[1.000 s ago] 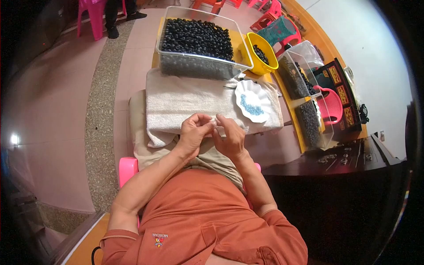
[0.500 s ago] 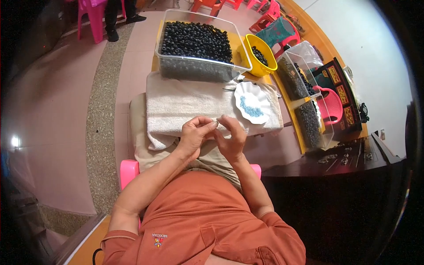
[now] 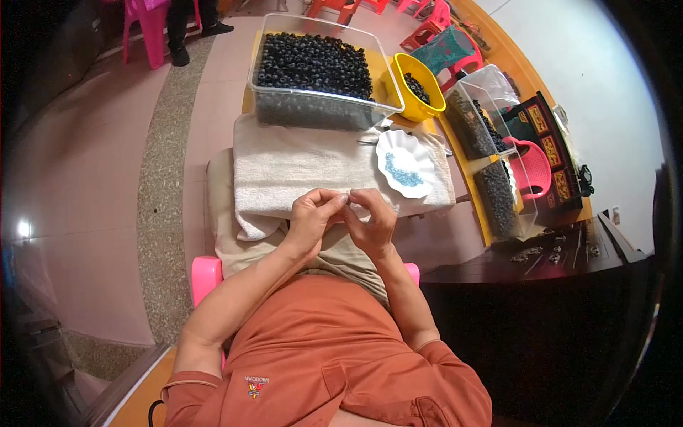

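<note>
My left hand (image 3: 311,220) and my right hand (image 3: 373,220) meet fingertip to fingertip over the near edge of a white towel (image 3: 299,160). Both are closed in a pinch around something tiny and pale between thumbs and forefingers, too small to name. Just beyond my right hand, a white scalloped dish (image 3: 420,153) lies on the towel. Small blue beads (image 3: 403,173) are heaped in the near part of it. A small dark tool, partly seen, lies at the dish's far left edge.
Beyond the towel stands a clear plastic bin (image 3: 324,107) full of black ring-shaped pieces (image 3: 313,65). A yellow basket (image 3: 418,105) to its right holds more. Further right are clear boxes (image 3: 494,199) of dark pieces and a dark table (image 3: 512,263). A person's legs (image 3: 178,32) show at far left.
My fingertips have drawn slightly closer together around the tiny thing. The whole view has shifted a little; the dish, bin and towel stay where they were.
</note>
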{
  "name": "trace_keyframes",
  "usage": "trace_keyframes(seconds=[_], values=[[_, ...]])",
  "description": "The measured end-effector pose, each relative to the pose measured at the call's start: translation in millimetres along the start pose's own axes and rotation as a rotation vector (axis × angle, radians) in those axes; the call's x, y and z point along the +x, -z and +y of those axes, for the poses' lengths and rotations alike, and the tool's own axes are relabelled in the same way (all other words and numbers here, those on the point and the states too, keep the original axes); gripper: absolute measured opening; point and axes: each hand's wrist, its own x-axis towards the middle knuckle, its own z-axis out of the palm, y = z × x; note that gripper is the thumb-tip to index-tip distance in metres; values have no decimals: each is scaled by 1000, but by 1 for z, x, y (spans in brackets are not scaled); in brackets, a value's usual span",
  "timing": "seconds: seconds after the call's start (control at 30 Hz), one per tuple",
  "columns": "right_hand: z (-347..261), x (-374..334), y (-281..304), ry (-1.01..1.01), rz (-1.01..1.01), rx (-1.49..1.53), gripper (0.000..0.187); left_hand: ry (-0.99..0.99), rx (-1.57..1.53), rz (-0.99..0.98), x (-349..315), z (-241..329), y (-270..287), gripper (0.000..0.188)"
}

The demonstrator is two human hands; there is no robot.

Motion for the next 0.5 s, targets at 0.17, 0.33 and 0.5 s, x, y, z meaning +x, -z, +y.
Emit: trace_keyframes(seconds=[0.17,0.33,0.5], values=[[-5,-1,-2,-40,32,21,39,-38,57,19,0,0,0,5],[-11,2,3,-62,5,-6,47,-18,87,18,-1,-1,-1,4],[-4,0,5,-59,-56,51,48,-25,100,11,-1,-4,-1,5]])
